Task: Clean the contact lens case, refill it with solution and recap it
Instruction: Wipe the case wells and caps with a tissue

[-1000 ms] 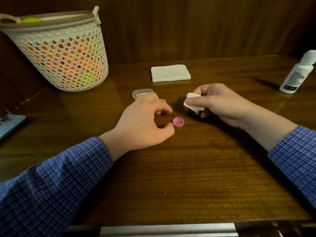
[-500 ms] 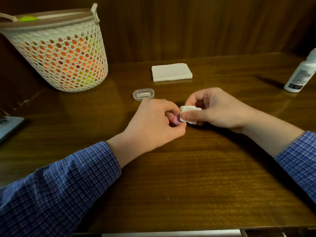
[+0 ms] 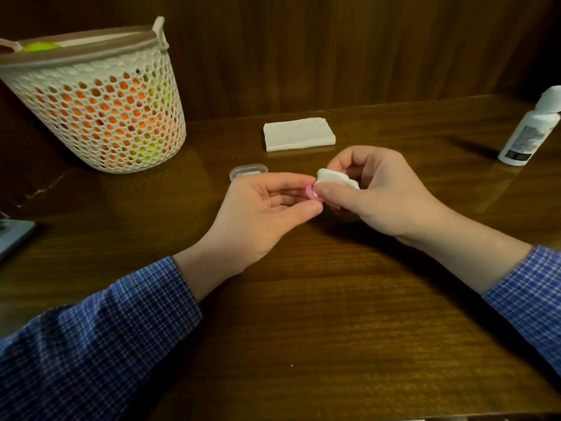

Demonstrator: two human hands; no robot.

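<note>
Table [image 3: 318, 314]: dark wood, carrying everything here.
Basket [image 3: 100, 117]: white mesh, far left, orange and yellow-green contents showing through.
Bottle [image 3: 529, 132]: white, far right edge, upright.
Napkin stack [image 3: 299, 134]: folded white, beyond the hands.
Left hand [image 3: 258, 214]: a second ago reaching down to the table; now raised, thumb and fingers pinching the pink cap [image 3: 312, 192].
Right hand [image 3: 382, 196]: fingers curled round a small white tissue wad [image 3: 335, 179], now pressed against the cap's open face.
Clear case [image 3: 248, 171]: on the table just behind the left hand, unmoved.
Pink cap: lay on the table a second ago; now held between both hands.
</note>
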